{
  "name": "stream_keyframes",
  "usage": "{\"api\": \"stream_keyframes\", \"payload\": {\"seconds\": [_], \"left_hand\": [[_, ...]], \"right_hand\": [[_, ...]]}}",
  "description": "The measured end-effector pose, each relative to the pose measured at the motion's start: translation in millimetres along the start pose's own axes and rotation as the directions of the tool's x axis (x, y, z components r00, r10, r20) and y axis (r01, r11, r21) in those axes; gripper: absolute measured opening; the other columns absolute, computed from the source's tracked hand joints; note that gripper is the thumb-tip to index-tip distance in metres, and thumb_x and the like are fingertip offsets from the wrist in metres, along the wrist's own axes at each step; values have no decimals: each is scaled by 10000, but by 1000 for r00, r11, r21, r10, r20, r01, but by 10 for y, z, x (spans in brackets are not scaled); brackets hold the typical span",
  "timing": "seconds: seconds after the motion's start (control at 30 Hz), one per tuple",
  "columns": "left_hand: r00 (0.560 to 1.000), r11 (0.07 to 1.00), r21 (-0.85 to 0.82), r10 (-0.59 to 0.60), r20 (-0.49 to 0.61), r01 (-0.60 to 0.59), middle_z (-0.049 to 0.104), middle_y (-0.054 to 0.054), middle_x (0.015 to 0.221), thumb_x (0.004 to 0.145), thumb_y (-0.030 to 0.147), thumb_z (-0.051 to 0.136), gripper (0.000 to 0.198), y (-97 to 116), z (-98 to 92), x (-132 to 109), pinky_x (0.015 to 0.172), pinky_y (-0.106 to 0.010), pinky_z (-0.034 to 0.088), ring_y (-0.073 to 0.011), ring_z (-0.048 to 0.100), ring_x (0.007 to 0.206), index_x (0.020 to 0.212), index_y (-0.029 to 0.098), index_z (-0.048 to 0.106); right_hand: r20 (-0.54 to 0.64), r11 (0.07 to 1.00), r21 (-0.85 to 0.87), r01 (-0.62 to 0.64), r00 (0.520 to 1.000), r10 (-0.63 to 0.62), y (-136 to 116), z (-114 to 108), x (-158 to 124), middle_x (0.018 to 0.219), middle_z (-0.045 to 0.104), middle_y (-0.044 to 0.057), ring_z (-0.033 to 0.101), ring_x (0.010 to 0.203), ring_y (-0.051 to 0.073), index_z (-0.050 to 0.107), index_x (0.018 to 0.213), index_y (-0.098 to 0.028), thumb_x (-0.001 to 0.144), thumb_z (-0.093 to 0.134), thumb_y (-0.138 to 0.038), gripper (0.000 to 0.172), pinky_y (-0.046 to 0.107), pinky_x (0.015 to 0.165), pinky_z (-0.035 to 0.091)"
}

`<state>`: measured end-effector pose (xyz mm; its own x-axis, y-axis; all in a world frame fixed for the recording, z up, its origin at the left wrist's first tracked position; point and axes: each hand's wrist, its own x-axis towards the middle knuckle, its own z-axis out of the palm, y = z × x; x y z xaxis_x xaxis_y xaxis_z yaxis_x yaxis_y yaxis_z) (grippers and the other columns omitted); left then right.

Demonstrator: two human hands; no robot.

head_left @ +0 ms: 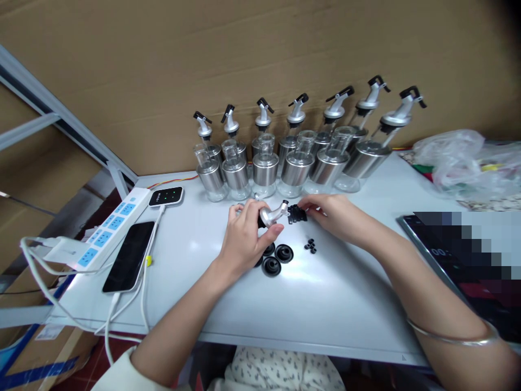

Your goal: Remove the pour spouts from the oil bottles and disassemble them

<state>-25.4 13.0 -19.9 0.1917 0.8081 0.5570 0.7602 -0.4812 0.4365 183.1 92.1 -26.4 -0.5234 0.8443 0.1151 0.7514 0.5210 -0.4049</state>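
My left hand (247,231) is closed around a silver pourer spout (269,217), its nozzle pointing right and up. My right hand (325,212) is at a small pile of black plastic levers (297,214), thumb and fingers bent together at its right edge; whatever they pinch is hidden. Black ribbed rubber stoppers (284,253) lie just below my left hand, partly covered by it. Several tiny black caps (311,247) sit in a cluster below my right hand.
Behind my hands stand open glass bottles with steel sleeves (265,167), and behind those, bottles topped with pourers (297,111). A power strip (122,217), a charging phone (129,256) and a small black device (166,196) are left. At right lie a tablet-like screen (431,250) and plastic bags (459,163).
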Motion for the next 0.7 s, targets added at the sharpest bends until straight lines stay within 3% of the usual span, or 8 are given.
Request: {"api": "stream_keyframes", "payload": {"seconds": [0.23, 0.5, 0.7], "left_hand": [[1000, 1000, 6, -10, 11, 10, 597, -35, 888, 920, 592, 215, 458, -1, -1, 2, 805, -341, 376, -177, 529, 795, 974, 198, 442], [1000, 1000, 1, -2, 19, 2, 605, -40, 923, 924, 578, 238, 441, -11, 9, -9, 815, -345, 370, -176, 527, 806, 991, 194, 444], [999, 1000, -5, -3, 43, 4, 612, -44, 924, 920, 586, 244, 447, 0, 5, -5, 820, -348, 366, -182, 526, 815, 981, 193, 449]], "right_hand": [[7, 994, -69, 87, 996, -86, -19, 20, 6, 908, 716, 84, 664, 813, 211, 700, 914, -160, 792, 419, -33, 331, 320, 748, 516], [31, 994, -34, 104, 994, -103, 23, -4, -20, 956, 686, 77, 642, 851, 198, 697, 975, -182, 777, 412, -20, 383, 310, 792, 501], [117, 986, 7, 168, 979, -168, 23, 38, -31, 980, 620, 72, 605, 910, 185, 702, 1018, -232, 705, 386, 36, 519, 296, 831, 475]]}}
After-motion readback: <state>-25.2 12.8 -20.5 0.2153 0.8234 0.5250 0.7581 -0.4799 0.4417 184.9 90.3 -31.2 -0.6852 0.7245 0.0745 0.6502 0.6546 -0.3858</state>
